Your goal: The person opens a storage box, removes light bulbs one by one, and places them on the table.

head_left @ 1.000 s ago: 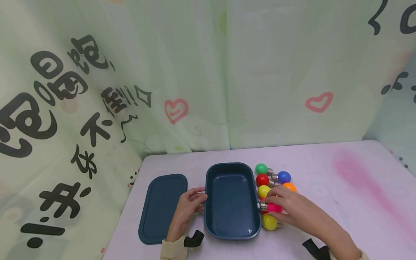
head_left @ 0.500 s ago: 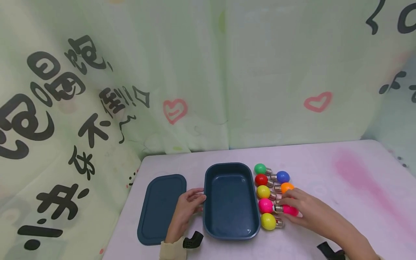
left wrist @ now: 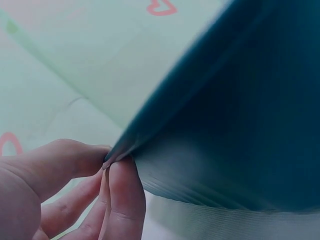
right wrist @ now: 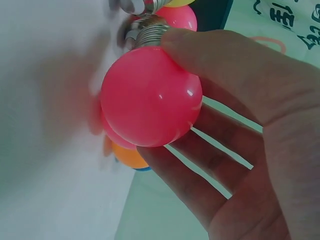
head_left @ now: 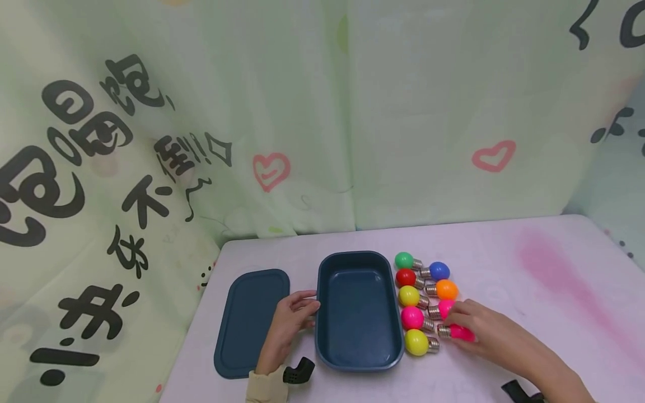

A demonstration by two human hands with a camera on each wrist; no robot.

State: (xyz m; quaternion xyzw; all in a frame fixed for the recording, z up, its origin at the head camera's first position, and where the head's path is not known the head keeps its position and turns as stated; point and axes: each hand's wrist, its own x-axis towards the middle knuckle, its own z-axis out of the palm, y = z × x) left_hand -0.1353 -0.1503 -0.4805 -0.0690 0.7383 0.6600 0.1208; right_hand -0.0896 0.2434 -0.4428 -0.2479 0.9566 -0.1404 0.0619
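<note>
My right hand (head_left: 489, 330) holds a pinkish-red light bulb (head_left: 462, 333) between thumb and fingers. Its metal screw base points left, toward the other bulbs. In the right wrist view the round bulb (right wrist: 150, 97) fills the space between thumb and fingertips, close to the white tabletop. My left hand (head_left: 293, 322) is at the left side of a dark blue rectangular box (head_left: 321, 336), which stands open on the table. Thumb and forefinger pinch the box's rim (left wrist: 150, 117) in the left wrist view. Nearest the held bulb lies a pink bulb (head_left: 444, 307), partly behind the right fingers.
Two columns of bulbs lie right of the box: green (head_left: 403, 260), red (head_left: 405, 277), yellow (head_left: 409, 295), pink (head_left: 412, 317) and another yellow (head_left: 416, 342) beside it, then blue (head_left: 439, 271) and orange (head_left: 447, 289) farther right. The blue lid (head_left: 249, 330) lies at left.
My right hand has moved right and slightly toward me with the bulb, from beside the box over the bulbs to the end of the right column. The left hand stays at the box.
</note>
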